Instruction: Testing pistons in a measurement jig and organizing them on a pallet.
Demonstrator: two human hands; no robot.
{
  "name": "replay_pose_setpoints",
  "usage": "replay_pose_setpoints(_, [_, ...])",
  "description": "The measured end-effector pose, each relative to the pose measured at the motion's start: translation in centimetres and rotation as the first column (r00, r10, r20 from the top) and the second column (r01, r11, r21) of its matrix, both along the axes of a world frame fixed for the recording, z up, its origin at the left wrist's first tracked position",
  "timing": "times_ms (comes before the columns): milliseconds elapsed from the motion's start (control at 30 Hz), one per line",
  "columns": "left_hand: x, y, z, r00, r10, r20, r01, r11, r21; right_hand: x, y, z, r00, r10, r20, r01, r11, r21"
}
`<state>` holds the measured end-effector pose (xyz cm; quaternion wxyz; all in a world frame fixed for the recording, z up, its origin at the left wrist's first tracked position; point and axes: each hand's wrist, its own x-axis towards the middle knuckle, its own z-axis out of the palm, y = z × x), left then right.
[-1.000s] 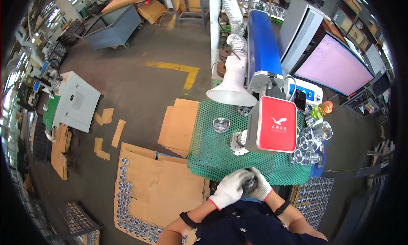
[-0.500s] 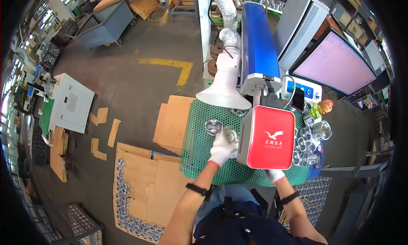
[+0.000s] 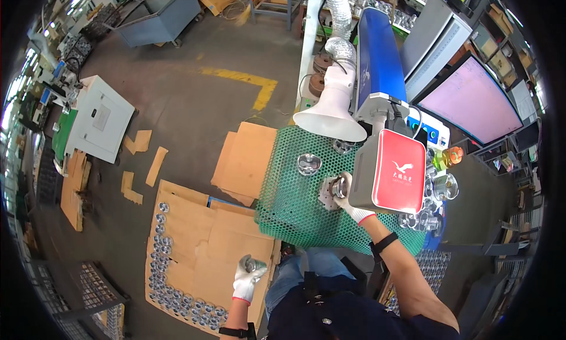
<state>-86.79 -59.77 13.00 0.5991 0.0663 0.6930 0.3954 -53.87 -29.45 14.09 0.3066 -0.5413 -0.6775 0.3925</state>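
My left hand, in a white glove with a red cuff, grips a metal piston above the cardboard sheet at lower left. My right hand, gloved the same way, has its fingers round another piston at a small metal fixture on the green mesh mat. Whether that piston is fully seated cannot be made out. A piston stands on the mat beyond the fixture, and one more is partly under the white funnel hood.
The red-faced machine head hangs just right of my right hand, on a blue housing. Several pistons crowd the mat's right side near an orange-capped bottle. Rows of pistons line the cardboard's edge. A monitor stands far right.
My left hand has left the fixture and carried a piston down and left over the cardboard. My right hand has come from below the machine head to the fixture with a piston. The view has shifted.
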Motion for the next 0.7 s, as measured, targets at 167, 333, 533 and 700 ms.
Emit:
replay_pose_setpoints(167, [2.3, 0.2, 2.6, 0.997, 0.077, -0.007, -0.077, 0.996, 0.043, 0.5, 0.0, -1.7, 0.954, 0.045, 0.295, -0.072, 0.994, 0.080])
replay_pose_setpoints(333, [3.7, 2.5, 6.2, 0.997, -0.050, -0.064, 0.055, 0.995, 0.085, -0.2, 0.5, -0.6, 0.986, -0.037, 0.161, 0.016, 0.991, 0.130])
replay_pose_setpoints(533, [3.5, 3.7, 9.4, 1.000, -0.006, 0.023, 0.002, 0.990, 0.143, -1.1, 0.8, 1.6, 0.938, -0.026, 0.346, -0.055, 0.973, 0.223])
replay_pose_setpoints(700, [3.1, 3.8, 7.0, 0.997, -0.050, -0.057, 0.058, 0.988, 0.144, -1.1, 1.3, 1.8, 0.929, -0.053, 0.366, -0.062, 0.953, 0.295])
